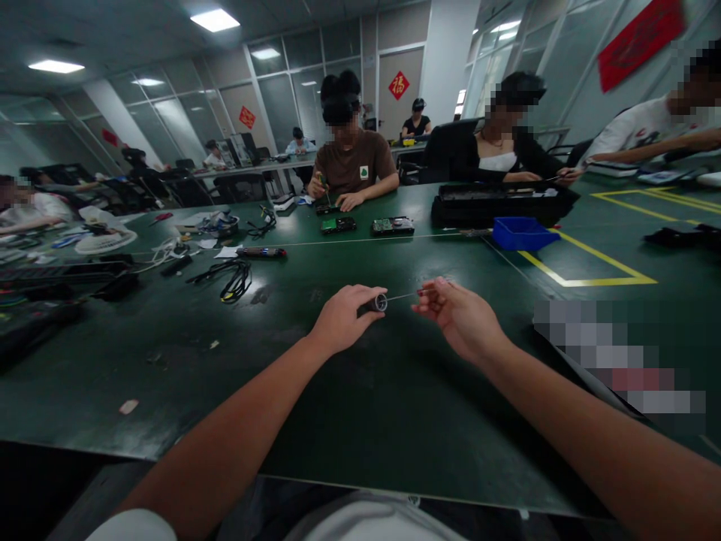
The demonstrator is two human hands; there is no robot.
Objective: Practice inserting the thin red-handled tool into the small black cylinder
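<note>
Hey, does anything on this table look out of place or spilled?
Minor things: a pale scrap lies alone near the close edge of the table, left of the left hand, like stray litter. A dark smudge beside the black cable looks like a surface mark. No clear spill.

Was lit from above by flat white lights (215, 19), set in a grey ceiling (135, 30). Had framed glass panels (304, 49) along the back, a pale door (394, 113) with a red diamond-shaped sign (399, 86), and a white pillar (449, 52) just beside the door. Showed a red banner (641, 43), tilted, at upper right. Held dark chairs (245, 189) near a long rear table (264, 167), and in front a broad green table (349, 421), marked with yellow lines (608, 282), glossy and streaked with reflected light
</note>
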